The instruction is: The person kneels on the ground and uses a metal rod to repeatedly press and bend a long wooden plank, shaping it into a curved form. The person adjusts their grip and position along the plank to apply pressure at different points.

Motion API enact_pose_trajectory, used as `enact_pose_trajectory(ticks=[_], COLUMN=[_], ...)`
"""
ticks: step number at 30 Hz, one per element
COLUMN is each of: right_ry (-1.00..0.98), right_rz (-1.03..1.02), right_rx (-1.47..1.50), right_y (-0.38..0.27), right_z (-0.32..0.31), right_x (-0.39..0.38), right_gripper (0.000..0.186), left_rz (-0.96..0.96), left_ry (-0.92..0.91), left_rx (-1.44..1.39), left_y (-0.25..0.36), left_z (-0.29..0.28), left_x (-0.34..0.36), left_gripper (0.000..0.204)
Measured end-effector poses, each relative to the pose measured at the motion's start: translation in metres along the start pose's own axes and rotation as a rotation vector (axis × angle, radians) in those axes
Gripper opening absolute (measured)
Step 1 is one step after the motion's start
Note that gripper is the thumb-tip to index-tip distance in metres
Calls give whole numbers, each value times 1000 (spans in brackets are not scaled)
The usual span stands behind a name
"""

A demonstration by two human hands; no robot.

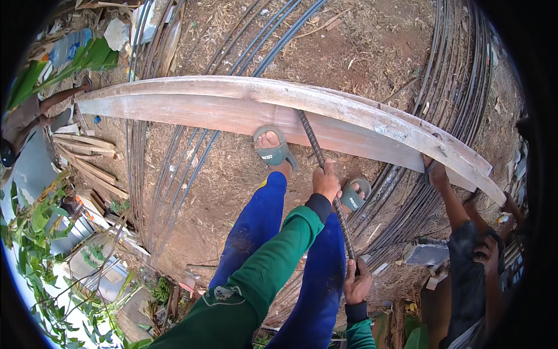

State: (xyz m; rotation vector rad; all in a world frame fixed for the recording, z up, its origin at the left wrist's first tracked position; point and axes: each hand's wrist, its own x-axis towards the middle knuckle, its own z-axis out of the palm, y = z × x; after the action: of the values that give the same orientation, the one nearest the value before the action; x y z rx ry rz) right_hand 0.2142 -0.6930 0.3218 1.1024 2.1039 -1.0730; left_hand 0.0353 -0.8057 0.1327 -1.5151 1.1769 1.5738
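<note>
A ribbed steel bar (314, 142) slants up from my hands to the long wooden planks (192, 111). Its far end meets the planks where the upper one overlaps the lower; whether it goes in between, I cannot tell. My left hand (327, 181) is wrapped round the bar about midway. Lower down, my right hand (357, 282) grips its near end with thumb and fingers. My left sandalled foot (271, 146) presses against the near plank's edge. The right sandalled foot (356, 193) rests on the ground beside the bar.
A co-worker's foot (437, 174) touches the planks at the right, by a dark-clothed person (471, 262). Another person (29, 119) is at the left edge. Bundles of long steel rods (456, 64) lie on the ground beneath the planks. Wood pieces (87, 148) and leafy plants (40, 221) are left.
</note>
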Motion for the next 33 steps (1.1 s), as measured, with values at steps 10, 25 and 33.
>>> enact_pose_trajectory(ticks=[10,25,33], right_ry=[-203,-133,-130], right_rz=[-33,158,162], right_rx=[160,-64,-121], right_y=[139,-41,-90], right_z=[71,-18,-7], right_x=[96,-47,-21], right_gripper=[35,32,26], left_rz=[87,-66,13], left_ry=[-19,19,-15], left_rx=[77,-52,-48], left_y=[-36,-11,37], left_z=[-1,-30,-26], left_x=[73,-45,-18], left_gripper=[46,34,38])
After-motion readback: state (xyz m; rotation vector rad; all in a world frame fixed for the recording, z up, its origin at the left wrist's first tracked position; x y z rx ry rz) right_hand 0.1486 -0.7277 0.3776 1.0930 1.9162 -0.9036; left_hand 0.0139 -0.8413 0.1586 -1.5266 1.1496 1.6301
